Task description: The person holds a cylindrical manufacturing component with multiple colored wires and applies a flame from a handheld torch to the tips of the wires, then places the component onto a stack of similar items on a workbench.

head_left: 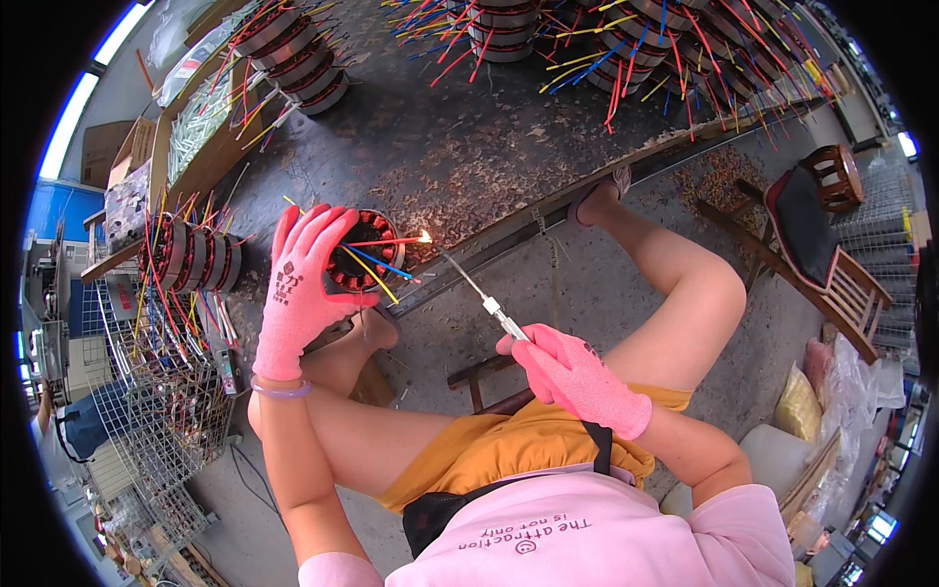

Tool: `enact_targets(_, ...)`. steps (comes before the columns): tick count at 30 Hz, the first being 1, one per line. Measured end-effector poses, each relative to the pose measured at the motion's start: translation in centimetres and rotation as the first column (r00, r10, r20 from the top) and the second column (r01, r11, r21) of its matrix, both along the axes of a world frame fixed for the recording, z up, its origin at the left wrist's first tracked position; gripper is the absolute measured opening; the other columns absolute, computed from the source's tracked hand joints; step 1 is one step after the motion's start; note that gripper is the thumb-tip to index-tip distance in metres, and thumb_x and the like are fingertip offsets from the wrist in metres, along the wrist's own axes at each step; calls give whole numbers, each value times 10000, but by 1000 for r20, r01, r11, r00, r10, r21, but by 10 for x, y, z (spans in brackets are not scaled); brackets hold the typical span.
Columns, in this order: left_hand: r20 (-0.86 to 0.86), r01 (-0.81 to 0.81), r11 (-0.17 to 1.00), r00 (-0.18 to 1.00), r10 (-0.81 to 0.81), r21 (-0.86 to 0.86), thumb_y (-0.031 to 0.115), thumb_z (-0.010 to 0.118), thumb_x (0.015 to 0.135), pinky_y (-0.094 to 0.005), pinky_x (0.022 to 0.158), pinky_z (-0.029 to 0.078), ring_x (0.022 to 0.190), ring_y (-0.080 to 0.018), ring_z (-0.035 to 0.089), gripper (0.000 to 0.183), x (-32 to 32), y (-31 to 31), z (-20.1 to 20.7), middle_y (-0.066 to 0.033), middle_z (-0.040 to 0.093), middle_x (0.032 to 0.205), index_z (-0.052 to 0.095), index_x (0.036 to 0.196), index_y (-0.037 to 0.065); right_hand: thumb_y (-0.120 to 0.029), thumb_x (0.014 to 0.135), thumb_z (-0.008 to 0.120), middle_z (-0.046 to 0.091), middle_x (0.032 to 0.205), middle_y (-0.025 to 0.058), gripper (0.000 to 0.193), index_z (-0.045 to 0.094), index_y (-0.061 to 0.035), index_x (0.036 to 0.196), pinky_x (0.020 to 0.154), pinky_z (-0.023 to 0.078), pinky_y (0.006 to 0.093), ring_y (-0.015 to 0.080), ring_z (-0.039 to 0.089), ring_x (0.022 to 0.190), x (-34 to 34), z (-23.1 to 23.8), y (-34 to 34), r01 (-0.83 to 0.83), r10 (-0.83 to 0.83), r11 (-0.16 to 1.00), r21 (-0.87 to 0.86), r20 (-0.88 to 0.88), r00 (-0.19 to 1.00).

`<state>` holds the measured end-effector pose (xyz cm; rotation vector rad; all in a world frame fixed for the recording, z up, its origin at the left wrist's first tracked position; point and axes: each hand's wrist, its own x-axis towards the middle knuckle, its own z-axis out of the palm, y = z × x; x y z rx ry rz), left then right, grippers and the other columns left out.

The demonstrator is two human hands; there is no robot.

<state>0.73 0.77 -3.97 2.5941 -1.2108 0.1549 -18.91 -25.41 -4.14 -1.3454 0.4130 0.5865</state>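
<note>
My left hand (pixel 305 279), in a pink glove, grips a round motor stator (pixel 370 227) at its left rim, fingers over the top and thumb on the near side. Red, blue and yellow sleeved leads (pixel 380 257) stick out from it to the right. At the end of the red lead burns a small bright flame (pixel 424 237). My right hand (pixel 577 372), also gloved in pink, is closed round the pale handle of a thin metal-rod tool (pixel 497 309). The rod points up and left, its far end close to the flame; whether they touch I cannot tell.
Stacked stators (pixel 504 29) with coloured leads stand along the far side of the dark worktable (pixel 430 147). More lie on the left, beside a wooden box (pixel 201 137) of pale tubes and a wire rack (pixel 147 421). On the right stands a wooden chair (pixel 812 235).
</note>
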Motion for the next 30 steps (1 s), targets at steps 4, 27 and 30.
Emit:
enact_targets(4, -21, -8, 1000, 1000, 7, -16, 250, 884, 505, -514, 1198, 258, 1333, -308, 470, 915, 0, -1, -1, -102, 576, 1347, 560, 1344, 84, -280, 1038, 457, 480, 597, -16, 306, 596, -56, 1194, 412, 269, 225, 40, 352, 436, -2, -6, 1, -2, 2, 999, -42, 17, 1000)
enact_targets(27, -27, -17, 1000, 999, 18, 8, 201, 876, 497, -497, 1205, 252, 1334, -302, 475, 905, -1, -2, 2, -121, 576, 1350, 568, 1336, 64, -252, 1040, 490, 483, 679, -12, 276, 589, -5, 1113, 522, 385, 254, 55, 430, 553, 0, 2, 0, -11, 11, 999, -51, 0, 1000)
enact_targets(30, -15, -13, 1000, 1000, 13, -3, 209, 879, 490, -501, 1200, 262, 1312, -302, 494, 883, -1, -3, 3, -113, 590, 1324, 581, 1309, 64, -253, 1036, 496, 479, 681, -15, 276, 586, -6, 1121, 520, 383, 253, 54, 424, 553, 0, -4, 0, -13, 13, 999, -44, 8, 1000)
